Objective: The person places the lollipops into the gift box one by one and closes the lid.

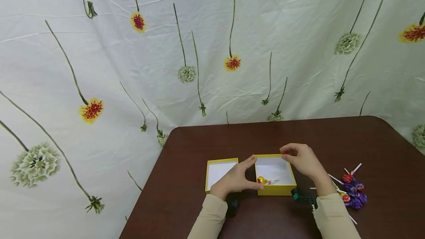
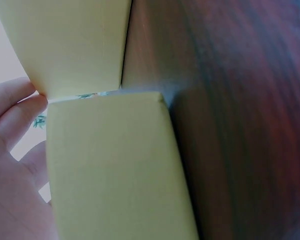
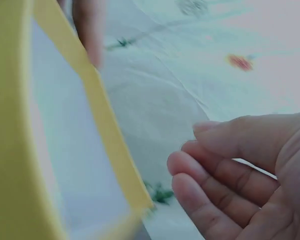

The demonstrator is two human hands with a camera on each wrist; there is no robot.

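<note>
At the far left lies the yellow box lid (image 1: 220, 172), upside down with its white inside showing, just beside the knuckles of the left hand (image 1: 236, 180). This hand stands between the lid and the yellow box (image 1: 275, 175). Its fingers are straight and lie along the left wall of the box, with the thumb at the near corner, so it presses the wall and does not curl around anything. In the left wrist view the two yellow walls almost touch near the fingertips.

Inside the box, near its front wall and close to the left thumb, lies one wrapped lollipop (image 1: 263, 180).

The right hand (image 1: 303, 159) is at the far right corner of the box. Its fingers are loosely bent over the rim; the right wrist view shows them apart from the yellow edge, holding nothing.

Farther right, past the wrist, a pile of lollipops (image 1: 352, 191) rests on the dark brown table (image 1: 332, 135).

I think the risk is that the light box slides or tips if only one hand pushes it, and the lollipop could roll out.
</note>
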